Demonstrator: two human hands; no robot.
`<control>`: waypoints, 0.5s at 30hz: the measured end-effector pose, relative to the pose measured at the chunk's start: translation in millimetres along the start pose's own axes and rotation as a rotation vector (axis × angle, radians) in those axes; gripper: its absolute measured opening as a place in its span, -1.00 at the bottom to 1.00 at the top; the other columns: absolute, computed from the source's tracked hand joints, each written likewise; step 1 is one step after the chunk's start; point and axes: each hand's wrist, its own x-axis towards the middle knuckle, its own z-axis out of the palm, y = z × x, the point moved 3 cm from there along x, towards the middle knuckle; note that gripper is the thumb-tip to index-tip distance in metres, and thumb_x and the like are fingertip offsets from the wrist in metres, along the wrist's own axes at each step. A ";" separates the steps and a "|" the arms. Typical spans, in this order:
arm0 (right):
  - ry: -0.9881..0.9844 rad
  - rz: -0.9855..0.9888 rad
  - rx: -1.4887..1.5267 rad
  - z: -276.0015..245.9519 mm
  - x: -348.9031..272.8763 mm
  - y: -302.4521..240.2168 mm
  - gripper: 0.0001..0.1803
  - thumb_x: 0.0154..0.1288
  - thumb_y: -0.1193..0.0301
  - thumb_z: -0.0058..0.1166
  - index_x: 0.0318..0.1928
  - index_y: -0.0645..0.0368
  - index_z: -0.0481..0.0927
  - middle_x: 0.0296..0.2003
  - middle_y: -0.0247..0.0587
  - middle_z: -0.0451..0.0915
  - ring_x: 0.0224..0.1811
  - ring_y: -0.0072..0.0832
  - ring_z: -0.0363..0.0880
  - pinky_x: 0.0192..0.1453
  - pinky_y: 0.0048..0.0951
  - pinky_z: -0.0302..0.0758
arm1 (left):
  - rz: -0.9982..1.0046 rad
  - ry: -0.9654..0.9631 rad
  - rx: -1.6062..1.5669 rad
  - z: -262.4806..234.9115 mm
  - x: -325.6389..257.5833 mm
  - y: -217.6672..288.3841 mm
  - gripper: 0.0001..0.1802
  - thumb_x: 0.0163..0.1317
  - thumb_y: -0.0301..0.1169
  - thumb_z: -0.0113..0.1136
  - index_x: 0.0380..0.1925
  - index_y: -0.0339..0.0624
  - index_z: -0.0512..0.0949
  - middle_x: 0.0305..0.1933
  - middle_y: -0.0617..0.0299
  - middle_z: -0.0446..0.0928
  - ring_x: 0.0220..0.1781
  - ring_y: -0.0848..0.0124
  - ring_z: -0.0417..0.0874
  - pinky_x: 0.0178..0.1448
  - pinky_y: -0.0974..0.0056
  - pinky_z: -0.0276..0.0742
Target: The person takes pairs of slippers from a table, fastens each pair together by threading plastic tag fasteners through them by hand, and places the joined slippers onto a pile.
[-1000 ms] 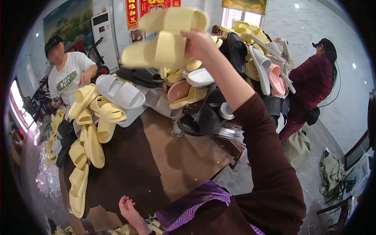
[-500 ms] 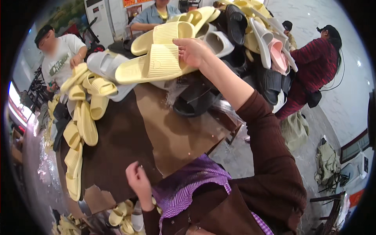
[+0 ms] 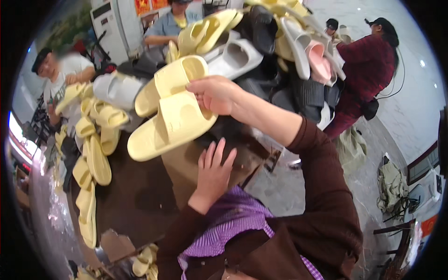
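A pair of pale yellow slide slippers (image 3: 182, 116) hangs over the brown tabletop (image 3: 140, 186), the two side by side with toe openings toward me. My right hand (image 3: 215, 95) is closed on them at the strap end, thumb on top and fingers partly inside the opening. Below them, near the table's front edge, my left hand (image 3: 214, 170) is raised with its fingers spread and nothing in it. Behind the pair lies a heap with a grey slipper (image 3: 238, 56), black slippers (image 3: 261, 30) and more yellow ones (image 3: 210, 35).
Yellow slippers (image 3: 98, 158) line the table's left edge, with a grey one (image 3: 116, 88) farther back. A pink slipper (image 3: 319, 60) sits in the heap's right part. People stand at the far left, far side and right. More yellow slippers (image 3: 147, 261) lie low beside the table.
My right hand has lifted the yellow pair off the heap and drawn it nearer and left. My left hand has moved up and right from the table's front, its fingers now spread.
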 end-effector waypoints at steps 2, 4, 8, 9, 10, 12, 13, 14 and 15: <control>-0.019 -0.049 0.070 -3.1 -0.4 -27.5 -0.70 0.32 0.50 -0.05 0.01 0.40 0.39 -0.18 -0.06 0.58 -0.15 -0.34 0.61 0.02 -0.31 0.56 | -0.054 -0.021 -0.034 1.6 -5.8 -6.4 -0.42 0.04 -0.44 0.18 0.15 -0.08 0.37 0.35 -0.05 0.12 0.31 -0.02 0.20 0.28 -0.04 0.16; 0.004 -0.127 0.101 -5.0 8.8 -74.9 -0.70 0.33 0.50 -0.07 0.03 0.39 0.38 -0.18 -0.04 0.59 -0.15 -0.32 0.61 0.04 -0.29 0.55 | -0.081 -0.008 -0.019 0.3 -17.1 -9.1 -0.41 0.04 -0.44 0.19 0.15 -0.08 0.36 0.35 -0.06 0.12 0.31 -0.02 0.20 0.28 -0.04 0.16; 0.236 -0.356 -0.062 -68.9 75.3 -220.1 -0.63 0.34 0.36 -0.07 0.02 0.40 0.35 -0.19 0.06 0.58 -0.16 -0.19 0.61 0.04 -0.20 0.55 | -0.150 -0.010 0.002 -5.9 -24.0 -15.5 -0.41 0.02 -0.43 0.20 0.14 -0.08 0.36 0.33 -0.09 0.16 0.29 -0.04 0.23 0.27 -0.04 0.19; 0.423 -0.532 0.047 -87.2 79.2 -267.9 -0.65 0.33 0.29 -0.04 -0.04 0.33 0.42 -0.24 0.05 0.59 -0.19 -0.18 0.61 -0.10 -0.21 0.59 | -0.150 -0.007 -0.021 -5.7 -21.6 -14.1 -0.40 0.02 -0.44 0.20 0.14 -0.10 0.36 0.33 -0.10 0.15 0.29 -0.05 0.23 0.27 -0.04 0.19; 0.433 -0.639 -0.191 -124.9 84.6 -319.4 -0.64 0.33 0.24 0.00 -0.07 0.30 0.45 -0.20 0.09 0.56 -0.23 -0.17 0.61 -0.16 -0.19 0.61 | -0.151 -0.004 -0.044 -6.2 -18.3 -12.7 -0.40 0.01 -0.44 0.20 0.14 -0.12 0.36 0.34 -0.11 0.15 0.29 -0.06 0.23 0.27 -0.04 0.18; 0.703 -0.833 -0.866 -136.9 83.3 -337.5 -0.49 0.23 0.15 0.14 0.03 0.25 0.40 -0.11 -0.01 0.56 -0.23 -0.12 0.60 -0.16 -0.21 0.58 | -0.240 0.000 -0.037 -25.2 -27.6 -20.0 -0.39 0.01 -0.45 0.20 0.15 -0.14 0.35 0.33 -0.11 0.15 0.29 -0.06 0.23 0.28 -0.04 0.18; 0.810 -0.881 -1.074 -191.4 72.2 -371.8 -0.52 0.23 0.18 0.14 0.03 0.22 0.41 -0.12 -0.05 0.56 -0.20 -0.15 0.60 -0.18 -0.18 0.55 | -0.232 0.012 -0.099 -30.9 -20.4 -19.3 -0.39 0.00 -0.45 0.20 0.15 -0.15 0.35 0.33 -0.12 0.14 0.29 -0.06 0.23 0.28 -0.04 0.18; 0.843 -0.911 -1.251 -184.0 84.2 -365.8 -0.55 0.23 0.21 0.14 0.04 0.18 0.41 -0.13 -0.09 0.57 -0.17 -0.18 0.59 -0.19 -0.15 0.53 | -0.285 0.017 -0.115 -44.0 -23.7 -25.6 -0.38 -0.01 -0.46 0.20 0.15 -0.17 0.34 0.33 -0.12 0.14 0.29 -0.07 0.23 0.28 -0.03 0.18; 0.834 -0.809 -1.720 -182.9 84.9 -355.2 -0.57 0.24 0.23 0.13 0.04 0.17 0.42 -0.13 -0.10 0.56 -0.17 -0.19 0.57 -0.20 -0.12 0.51 | -0.323 0.027 -0.101 -58.9 -27.4 -34.5 -0.38 -0.01 -0.46 0.20 0.15 -0.17 0.34 0.33 -0.12 0.14 0.29 -0.07 0.23 0.28 -0.03 0.18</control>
